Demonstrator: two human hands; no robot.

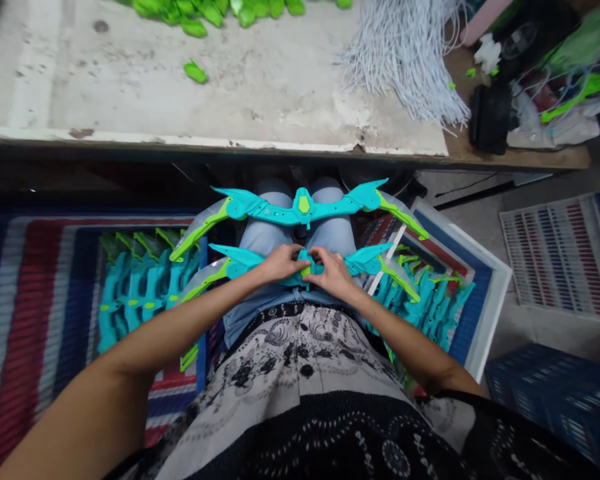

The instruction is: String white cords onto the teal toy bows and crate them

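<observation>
Two turquoise and green toy bows lie crosswise on my lap. The farther toy bow [277, 215] rests across my thighs, its green centre piece showing, with neither hand on it. On the nearer toy bow [240, 261], both hands meet at the middle. My left hand [284, 263] pinches the left side of its centre, thumb and fingers closed. From the other side, my right hand [329, 272] grips the same centre with thumb and forefinger. A bit of green centre piece shows between the fingertips; the rest is covered by my hands.
Ahead is a worn white table [280, 87] with green plastic pieces [195, 72] and a bundle of white strings [405, 53]. Crates of more toy bows [145, 287] stand at my left and right, the right one a white-rimmed crate [495, 287]. Dark blue crates [545, 393] sit lower right.
</observation>
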